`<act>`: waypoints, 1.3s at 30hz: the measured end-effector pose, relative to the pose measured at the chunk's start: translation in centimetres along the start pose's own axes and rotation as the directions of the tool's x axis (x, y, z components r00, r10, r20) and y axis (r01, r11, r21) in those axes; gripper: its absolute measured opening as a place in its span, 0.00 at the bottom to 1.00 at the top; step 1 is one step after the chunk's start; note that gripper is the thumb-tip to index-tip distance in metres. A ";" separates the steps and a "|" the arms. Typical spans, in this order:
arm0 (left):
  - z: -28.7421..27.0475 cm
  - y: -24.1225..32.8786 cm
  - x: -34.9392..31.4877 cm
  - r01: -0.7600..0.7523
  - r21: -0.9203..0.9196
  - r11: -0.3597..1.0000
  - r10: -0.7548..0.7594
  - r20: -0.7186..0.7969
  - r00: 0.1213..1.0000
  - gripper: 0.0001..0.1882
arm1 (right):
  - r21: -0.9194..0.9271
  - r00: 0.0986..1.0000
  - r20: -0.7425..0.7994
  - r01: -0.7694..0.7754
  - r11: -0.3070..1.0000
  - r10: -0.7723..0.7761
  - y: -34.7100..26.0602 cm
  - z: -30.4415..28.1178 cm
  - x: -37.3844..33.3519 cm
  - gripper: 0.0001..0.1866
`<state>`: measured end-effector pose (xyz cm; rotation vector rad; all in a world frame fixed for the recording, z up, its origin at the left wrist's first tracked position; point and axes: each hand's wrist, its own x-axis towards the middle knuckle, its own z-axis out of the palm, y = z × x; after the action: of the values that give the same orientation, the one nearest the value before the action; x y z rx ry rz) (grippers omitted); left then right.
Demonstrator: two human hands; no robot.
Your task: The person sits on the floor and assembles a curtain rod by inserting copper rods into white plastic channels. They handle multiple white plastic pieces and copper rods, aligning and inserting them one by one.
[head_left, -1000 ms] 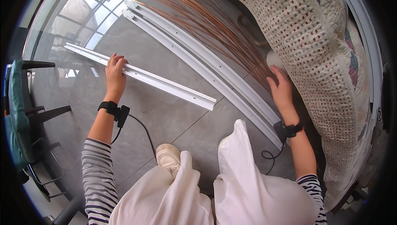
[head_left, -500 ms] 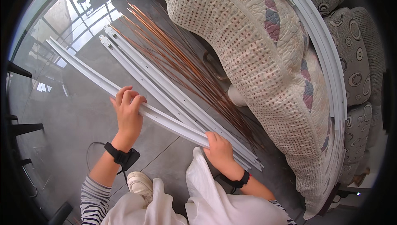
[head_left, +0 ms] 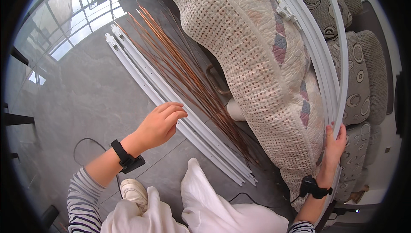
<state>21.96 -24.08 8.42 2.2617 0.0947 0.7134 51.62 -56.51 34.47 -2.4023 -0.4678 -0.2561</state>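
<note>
My right hand (head_left: pixel 333 149) is closed around a long, narrow white rail (head_left: pixel 343 61), its thumb on one side and fingers on the other. This rail curves up along the sofa side, by a stack of similar white rails (head_left: pixel 316 44) lying on the quilted cover. My left hand (head_left: pixel 159 123) hovers over two white rails (head_left: pixel 150 73) on the floor, fingers loosely bent, holding nothing visible. White fittings (head_left: pixel 112 39) sit at the far ends of the floor rails. Whether the left fingertips touch a rail, I cannot tell.
Thin copper-brown rods (head_left: pixel 184 76) lie in a bundle on the grey tiled floor (head_left: pixel 85 87). A cream quilted cover (head_left: pixel 252 57) drapes along the right, before patterned sofa cushions (head_left: pixel 355 57). Dark furniture legs (head_left: pixel 19 119) stand at left; a thin black cable (head_left: pixel 81 141) lies nearby.
The rail that both hands held over the floor is now at the right beside the sofa, in my right hand. My left hand has let go and moved right.
</note>
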 end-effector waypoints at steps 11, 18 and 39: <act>3.7 -1.8 -5.7 0.171 0.029 0.985 -0.174 0.198 0.965 0.16 | -0.277 0.962 -0.001 0.262 0.925 -0.272 9.3 -2.8 24.4 0.25; 5.6 -4.4 -7.6 0.204 0.243 0.948 -0.242 0.138 0.961 0.25 | -0.090 0.975 0.207 0.107 0.990 -0.086 14.9 -6.8 30.1 0.22; 0.4 -8.2 -11.1 0.207 0.558 0.804 -0.312 0.100 0.945 0.14 | 0.043 0.436 0.847 0.513 0.857 -0.304 7.6 27.5 -26.1 0.32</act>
<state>13.99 -21.52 -2.59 2.7671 0.5741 0.3406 32.40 -50.97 1.33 -2.4455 -1.5673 0.7554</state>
